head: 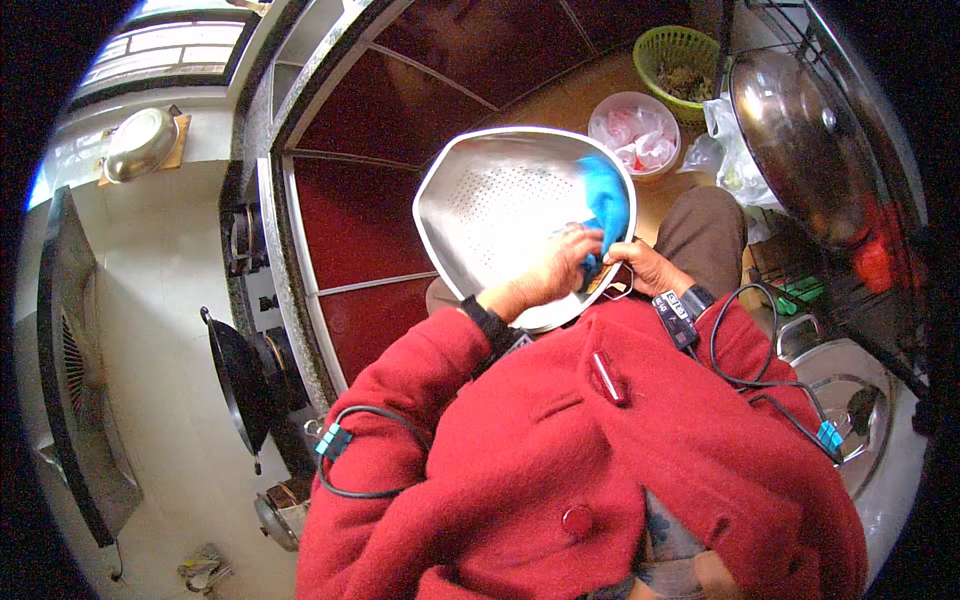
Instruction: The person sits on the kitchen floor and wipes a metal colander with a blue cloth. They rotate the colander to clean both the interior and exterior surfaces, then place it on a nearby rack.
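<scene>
A stainless-steel colander (510, 176), dotted with small drain holes, is tilted before me with its inside facing up. My left hand (566, 259) reaches into it, fingers on a bunched blue cloth (604, 199) that lies along the inner right wall. At the near right rim, my right hand (646, 264) grips the edge of the colander, thumb over the rim, beside a wire handle (621, 289). The fingers of my left hand are slightly blurred. Part of the cloth is hidden behind them.
Dark red cabinet doors (360, 217) stand beyond the colander. On the floor are a plastic bucket with bags (634, 101) and a green basket (679, 41). A large metal pan (795, 142) leans right. A black wok (244, 382) sits on the stove at left.
</scene>
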